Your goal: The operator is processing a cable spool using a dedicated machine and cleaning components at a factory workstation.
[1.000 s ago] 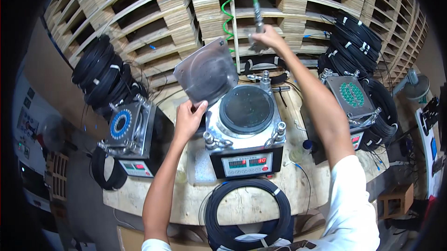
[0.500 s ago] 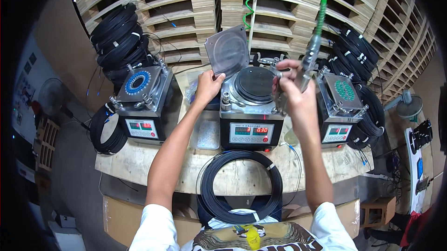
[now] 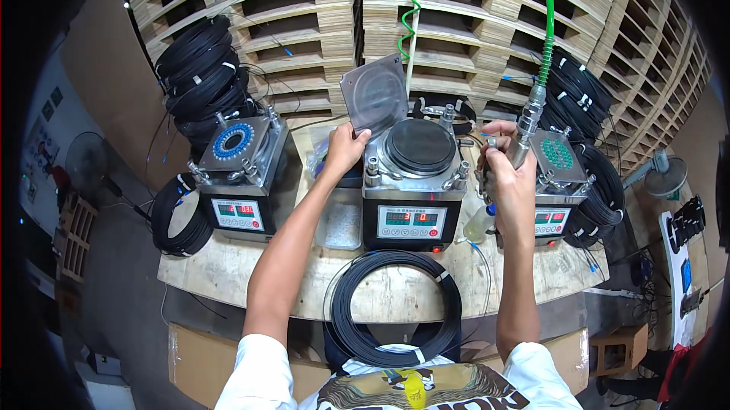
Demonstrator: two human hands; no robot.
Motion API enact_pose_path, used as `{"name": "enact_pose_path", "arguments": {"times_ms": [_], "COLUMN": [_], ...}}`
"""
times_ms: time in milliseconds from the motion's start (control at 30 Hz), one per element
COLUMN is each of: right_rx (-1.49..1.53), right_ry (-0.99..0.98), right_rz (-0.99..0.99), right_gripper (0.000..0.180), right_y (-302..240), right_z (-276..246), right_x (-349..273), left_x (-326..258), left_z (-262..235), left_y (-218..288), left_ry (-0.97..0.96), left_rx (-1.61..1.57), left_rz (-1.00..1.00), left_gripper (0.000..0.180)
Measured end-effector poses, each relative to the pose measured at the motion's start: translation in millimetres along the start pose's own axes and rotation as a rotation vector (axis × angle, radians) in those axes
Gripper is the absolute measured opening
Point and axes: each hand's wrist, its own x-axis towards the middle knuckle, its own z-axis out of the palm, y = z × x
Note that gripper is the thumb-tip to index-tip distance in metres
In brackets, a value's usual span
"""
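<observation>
My left hand (image 3: pixel 347 150) grips the lower edge of a square, greyish plate (image 3: pixel 376 91) with a round mark on its face. It tilts the plate upright beside the middle polishing machine (image 3: pixel 412 196). On that machine a round black pad (image 3: pixel 420 145) lies uncovered, ringed by metal corner clamps. My right hand (image 3: pixel 511 178) wraps round a metal air blow gun (image 3: pixel 525 132), to the right of the pad; a green hose (image 3: pixel 549 22) runs up from it. A coil of black cable (image 3: pixel 344 303) lies at the table's near edge, over my lap.
A left machine (image 3: pixel 237 167) carries a plate with a blue ring of connectors; a right machine (image 3: pixel 561 170) has green ones. Stacks of black cable coils (image 3: pixel 199 75) stand behind. A clear tray (image 3: pixel 340 220) and a small bottle (image 3: pixel 479 224) flank the middle machine. Wooden pallets (image 3: pixel 319 0) rise at the back.
My right hand has moved right with the blow gun, away from the pad's edge. The left hand still holds the plate in nearly the same pose.
</observation>
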Motion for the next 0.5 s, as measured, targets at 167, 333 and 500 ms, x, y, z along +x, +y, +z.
{"name": "enact_pose_path", "arguments": {"times_ms": [167,333,500], "right_rx": [0.235,0.266,0.287], "right_ry": [-0.097,-0.159,-0.121], "right_rz": [0.087,-0.113,-0.22], "right_gripper": [0.028,0.024,0.024], "right_y": [-7,-6,-26], "right_z": [23,72,81], "right_x": [4,49,72], "left_x": [10,9,8], "left_z": [-6,-5,-1], "left_y": [5,-5,0], "left_ry": [-0.117,-0.088,-0.109], "left_rx": [0.057,0.047,0.018], "left_rz": [0.009,0.041,0.022], "left_gripper": [0.03,0.028,0.027]}}
